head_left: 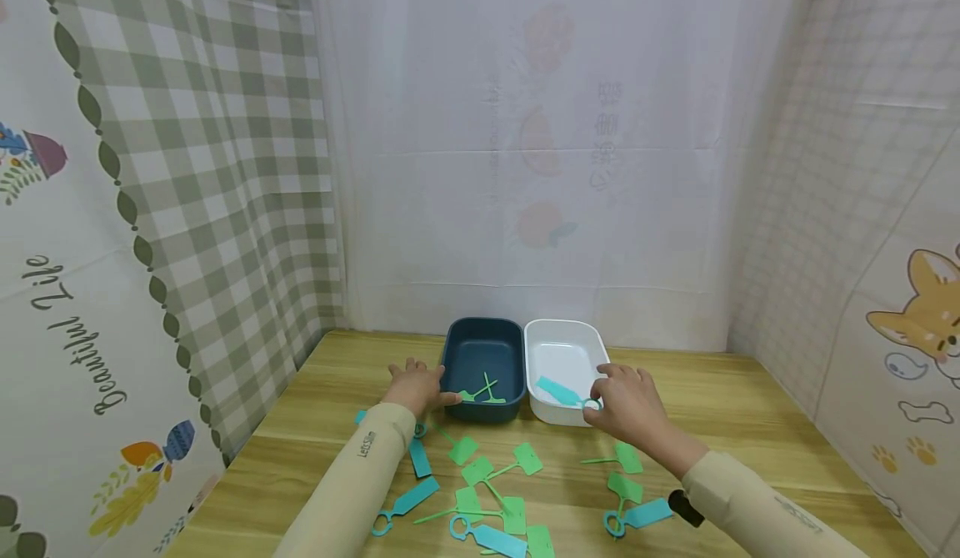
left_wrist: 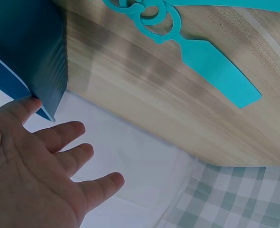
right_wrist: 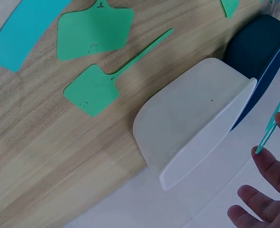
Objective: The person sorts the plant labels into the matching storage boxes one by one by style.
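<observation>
A bright blue plastic tag point(head_left: 558, 391) with a ring at one end hangs over the white bin point(head_left: 566, 349). My right hand point(head_left: 632, 404) pinches its ring end between thumb and fingertip; the right wrist view shows the tag point(right_wrist: 268, 130) edge-on above the bin's rim. At the left side of the dark blue bin point(head_left: 480, 354), my left hand point(head_left: 415, 387) has its fingers spread, holding nothing. One fingertip point(left_wrist: 34, 102) meets the bin's rim in the left wrist view. Inside the dark bin lie green tags point(head_left: 491, 395) with thin stems.
Several green tags point(head_left: 527, 459) and blue ring tags point(head_left: 415, 496) lie scattered on the wooden table point(head_left: 720, 424) before the bins. At the right, a blue tag point(head_left: 648, 513) overlaps a green one. Cloth curtains point(head_left: 465, 233) stand behind and on both sides.
</observation>
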The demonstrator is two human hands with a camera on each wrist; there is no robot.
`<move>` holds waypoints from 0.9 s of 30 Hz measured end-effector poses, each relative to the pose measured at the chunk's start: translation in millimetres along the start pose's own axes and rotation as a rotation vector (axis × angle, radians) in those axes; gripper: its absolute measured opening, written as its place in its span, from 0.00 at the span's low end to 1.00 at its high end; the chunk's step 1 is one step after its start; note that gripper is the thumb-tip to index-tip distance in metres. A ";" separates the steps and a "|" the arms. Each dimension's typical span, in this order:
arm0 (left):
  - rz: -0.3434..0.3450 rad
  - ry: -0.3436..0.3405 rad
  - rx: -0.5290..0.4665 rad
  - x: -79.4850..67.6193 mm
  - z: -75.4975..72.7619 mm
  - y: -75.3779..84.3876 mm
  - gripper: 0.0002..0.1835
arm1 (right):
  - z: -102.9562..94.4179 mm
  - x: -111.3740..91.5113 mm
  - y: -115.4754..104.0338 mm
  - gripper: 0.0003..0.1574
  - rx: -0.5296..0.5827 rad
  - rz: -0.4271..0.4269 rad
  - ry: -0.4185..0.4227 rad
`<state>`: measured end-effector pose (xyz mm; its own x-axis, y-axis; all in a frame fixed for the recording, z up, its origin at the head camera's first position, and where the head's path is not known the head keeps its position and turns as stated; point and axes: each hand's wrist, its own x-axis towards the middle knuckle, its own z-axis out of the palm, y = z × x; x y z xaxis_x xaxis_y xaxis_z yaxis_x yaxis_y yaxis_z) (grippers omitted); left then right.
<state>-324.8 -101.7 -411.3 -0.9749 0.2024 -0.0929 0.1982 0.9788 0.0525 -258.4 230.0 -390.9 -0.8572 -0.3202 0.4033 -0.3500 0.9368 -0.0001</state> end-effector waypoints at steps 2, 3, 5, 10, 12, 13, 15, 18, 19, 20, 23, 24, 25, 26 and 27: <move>0.001 -0.002 0.007 0.0 0.5 0.1 0.41 | 0.1 2.2 1.4 0.08 -0.004 0.014 -0.001; 0.000 -0.007 0.011 0.3 0.9 0.3 0.41 | 0.3 3.2 2.2 0.09 -0.008 0.020 -0.004; 0.000 -0.007 0.011 0.4 0.9 0.4 0.41 | 0.9 5.5 4.0 0.10 -0.010 0.039 -0.012; -0.001 -0.005 -0.001 0.8 0.3 0.6 0.41 | 4.3 11.6 8.7 0.12 0.004 0.088 -0.026; -0.002 -0.005 -0.007 0.9 0.4 0.6 0.41 | 5.7 14.0 10.4 0.12 0.016 0.108 -0.028; -0.003 -0.006 -0.010 0.9 0.5 0.5 0.41 | 6.3 15.2 11.2 0.11 0.023 0.117 -0.028; -0.003 -0.007 -0.015 0.7 0.6 0.6 0.41 | 7.4 17.6 12.8 0.11 0.034 0.135 -0.026; -0.002 -0.005 -0.019 0.5 1.0 0.6 0.41 | 8.1 20.7 14.3 0.11 0.041 0.156 -0.024; -0.001 -0.004 -0.019 0.6 1.3 0.6 0.41 | 8.6 21.8 14.9 0.11 0.042 0.161 -0.025; 0.000 -0.003 -0.021 0.8 1.5 0.5 0.41 | 8.9 22.7 15.3 0.11 0.041 0.167 -0.027; -0.001 -0.001 -0.022 1.3 1.8 0.3 0.41 | 10.4 25.3 16.7 0.11 0.037 0.183 -0.042; -0.001 -0.002 -0.020 1.3 1.8 0.3 0.41 | 10.9 26.0 17.1 0.11 0.035 0.189 -0.048; -0.002 -0.002 -0.020 1.3 1.7 0.4 0.41 | 11.4 26.7 17.5 0.11 0.036 0.195 -0.055; -0.002 -0.001 -0.018 1.2 1.5 0.6 0.41 | 12.0 27.4 17.9 0.11 0.037 0.203 -0.060; -0.001 -0.001 -0.015 0.9 1.3 0.7 0.41 | 12.6 27.9 18.2 0.12 0.038 0.209 -0.065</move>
<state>-325.4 -100.7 -412.7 -0.9751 0.2010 -0.0941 0.1953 0.9784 0.0672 -293.5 236.4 -391.2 -0.9349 -0.1291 0.3306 -0.1749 0.9781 -0.1126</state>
